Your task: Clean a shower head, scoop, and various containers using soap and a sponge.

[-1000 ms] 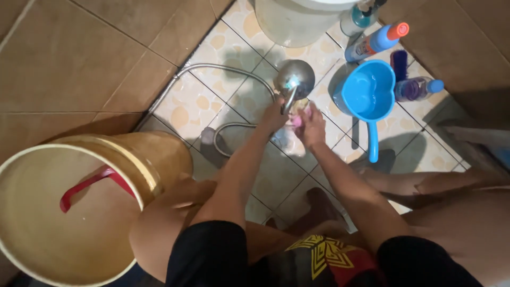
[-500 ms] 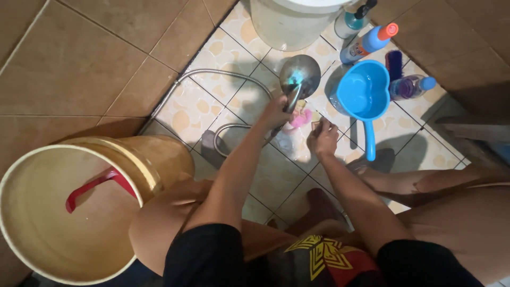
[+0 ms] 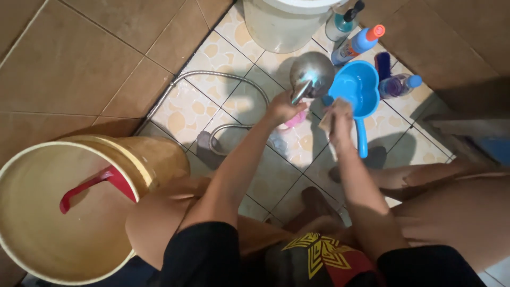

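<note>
My left hand [image 3: 284, 108] is curled tight around the handle of a round, shiny metal shower head [image 3: 312, 69], which juts out just past my knuckles. My right hand [image 3: 340, 114] pinches a small tan scrap [image 3: 325, 121] at the rim of the blue heart-shaped plastic dipper [image 3: 355, 87]. Beyond my fingertips stand a blue bottle with an orange cap [image 3: 355, 44] and a purple bottle with a blue cap [image 3: 398, 85].

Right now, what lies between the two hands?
In the head view, bare floor tile separates the left hand, gripping the shower head, from the right hand.
</note>
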